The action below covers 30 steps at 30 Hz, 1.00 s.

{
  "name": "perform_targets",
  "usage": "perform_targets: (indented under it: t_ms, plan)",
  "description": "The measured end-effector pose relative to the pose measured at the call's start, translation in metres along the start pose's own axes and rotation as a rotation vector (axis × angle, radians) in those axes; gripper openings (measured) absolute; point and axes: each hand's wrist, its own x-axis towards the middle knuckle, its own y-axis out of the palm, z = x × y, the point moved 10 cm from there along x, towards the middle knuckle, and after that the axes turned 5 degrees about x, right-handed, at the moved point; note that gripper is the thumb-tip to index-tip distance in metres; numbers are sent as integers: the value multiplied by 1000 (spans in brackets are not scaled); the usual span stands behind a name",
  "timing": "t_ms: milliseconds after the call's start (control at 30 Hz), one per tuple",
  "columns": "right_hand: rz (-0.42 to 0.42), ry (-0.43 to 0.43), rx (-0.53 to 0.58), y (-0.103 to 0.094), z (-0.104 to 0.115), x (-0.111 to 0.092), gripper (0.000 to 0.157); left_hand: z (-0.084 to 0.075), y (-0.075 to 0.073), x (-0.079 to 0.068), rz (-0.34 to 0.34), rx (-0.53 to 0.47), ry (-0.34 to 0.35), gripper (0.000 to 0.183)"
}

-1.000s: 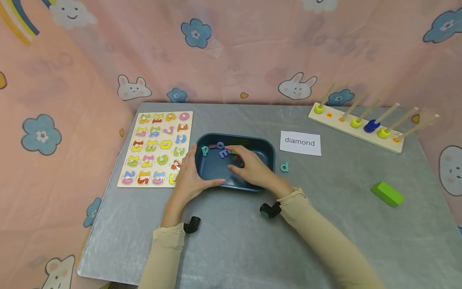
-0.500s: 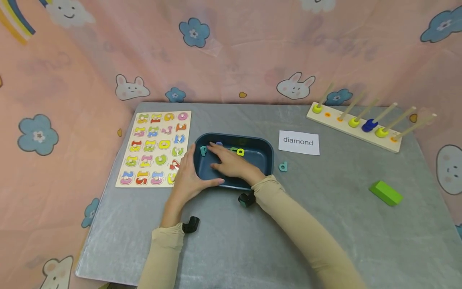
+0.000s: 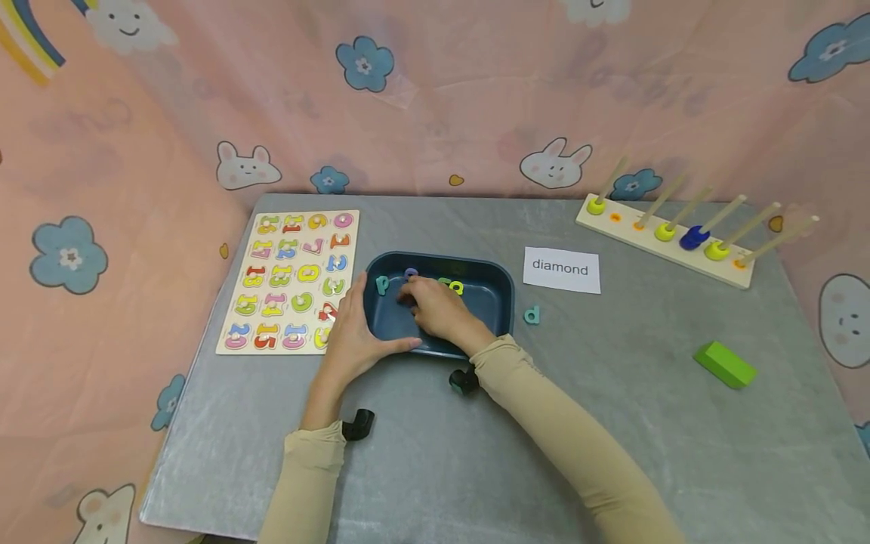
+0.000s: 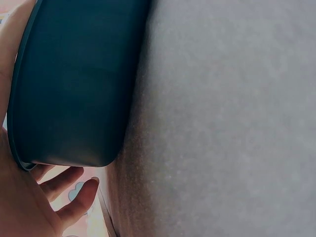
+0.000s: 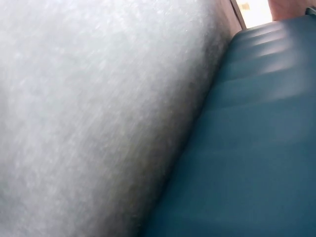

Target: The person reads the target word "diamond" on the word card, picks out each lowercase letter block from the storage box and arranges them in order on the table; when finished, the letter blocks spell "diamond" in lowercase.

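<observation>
A dark blue tray (image 3: 495, 306) lies in the middle of the table with several small letters inside. My left hand (image 3: 356, 332) rests around its left front corner, thumb along the front rim and fingers by the left end. In the left wrist view the left hand's fingers (image 4: 79, 202) hang past the tray's end wall. My right hand (image 3: 440, 308) reaches inside with its fingers bent down; whatever lies under its fingertips is hidden. A teal letter (image 3: 382, 285) and a purple letter (image 3: 411, 273) show left and behind it. Beyond the knuckles lie green (image 3: 443, 280) and yellow letters (image 3: 456, 287).
Outside the tray's right end lies a teal letter d (image 3: 532, 315), below a white card (image 3: 561, 270) reading "diamond". A number puzzle board (image 3: 231, 302) is at left. A peg board with rings (image 3: 658, 236) stands back right, and a green block (image 3: 725, 364) lies in front of it.
My right hand has shifted left within the tray and its fingers have bent downward, covering the spot of one purple letter. The yellow letter has come into sight. My left hand stays put.
</observation>
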Motion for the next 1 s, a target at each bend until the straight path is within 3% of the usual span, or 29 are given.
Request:
perform_targets:
  t_ms: [200,367,700,867,1000]
  plan:
    - [-7,-22,4,0,-1,-1,25,1,1,-1,4,3,-3,143]
    - [-48,-84,121,-9,3,-4,27,3,2,-1,10,15,-17,143]
    - [-218,-201,298,-45,5,-25,16,4,1,-1,2,19,-23,144]
    - [-308,-194,437,-68,-3,-42,8,3,1,-1,5,16,-27,145]
    - [-357,-178,474,-88,-11,-61,9,3,1,-1,4,19,-29,145]
